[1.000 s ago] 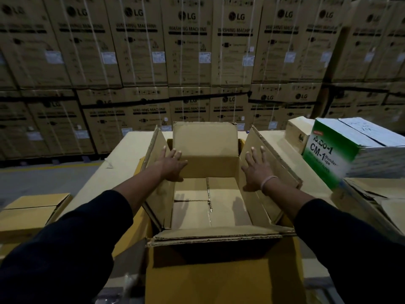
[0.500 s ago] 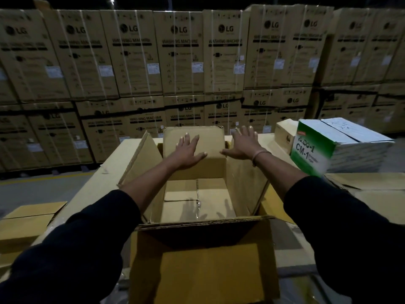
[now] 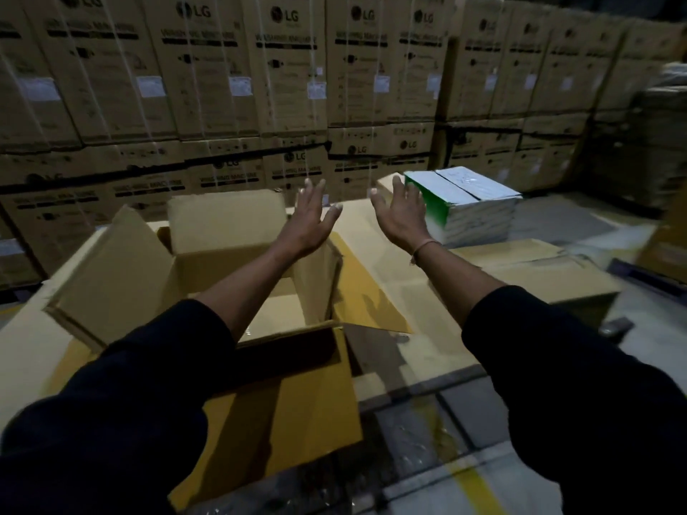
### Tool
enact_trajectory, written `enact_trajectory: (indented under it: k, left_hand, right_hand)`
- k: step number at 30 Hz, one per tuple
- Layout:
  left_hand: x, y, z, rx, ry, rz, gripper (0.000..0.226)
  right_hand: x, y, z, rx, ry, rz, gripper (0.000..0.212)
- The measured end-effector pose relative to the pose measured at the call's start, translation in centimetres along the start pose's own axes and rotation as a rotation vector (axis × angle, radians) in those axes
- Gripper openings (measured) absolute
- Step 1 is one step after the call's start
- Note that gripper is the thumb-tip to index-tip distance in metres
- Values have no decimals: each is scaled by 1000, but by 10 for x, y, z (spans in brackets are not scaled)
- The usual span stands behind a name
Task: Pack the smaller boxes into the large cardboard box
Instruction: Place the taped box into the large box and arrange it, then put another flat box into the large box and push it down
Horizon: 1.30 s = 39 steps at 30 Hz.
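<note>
The large cardboard box (image 3: 223,232) stands open in front of me, its flaps spread out and its inside bare where visible. My left hand (image 3: 310,221) is raised above the box's right side, fingers straight, holding nothing. My right hand (image 3: 403,215) reaches to the right, fingers spread, just short of a green and white smaller box (image 3: 472,206). That box sits on the table behind the big one. A small plain brown box (image 3: 386,184) peeks out behind my right hand.
A flat cardboard carton (image 3: 528,262) lies under the green and white box on the right. Stacked washing machine cartons (image 3: 290,68) form a wall behind the table (image 3: 379,232). Grey floor with a yellow stripe (image 3: 472,481) shows at the lower right.
Both hands left the large box's far flap and swung right toward the green and white box. My view turned right, so the large box now sits left of centre.
</note>
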State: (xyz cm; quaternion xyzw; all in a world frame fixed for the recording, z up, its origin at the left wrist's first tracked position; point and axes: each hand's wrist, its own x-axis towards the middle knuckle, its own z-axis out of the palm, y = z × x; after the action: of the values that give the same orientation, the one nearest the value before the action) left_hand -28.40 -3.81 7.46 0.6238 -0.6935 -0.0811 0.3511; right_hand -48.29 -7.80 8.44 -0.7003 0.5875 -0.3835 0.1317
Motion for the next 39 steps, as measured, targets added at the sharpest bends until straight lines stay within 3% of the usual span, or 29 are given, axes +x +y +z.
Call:
enact_trajectory:
  k: [4,14,20,34,39]
  left_hand:
    - [18,43,52,-6,-96,68,75]
    - [83,105,202,37,-362,254,73]
    - [134,121,300,53,-488,246,71]
    - [229,149,437,244,-572,325,63]
    - [251,158,458,298,-621,232,73]
  right_hand:
    - [-6,49,-22,-7,76,120,71]
    - [-3,185,-30,-1,180,494,79]
    - [19,260,-28,-15,180,677,78]
    - [48,375,-38,-97,134,964,89]
    - [40,408,-40,-69,139,952,96]
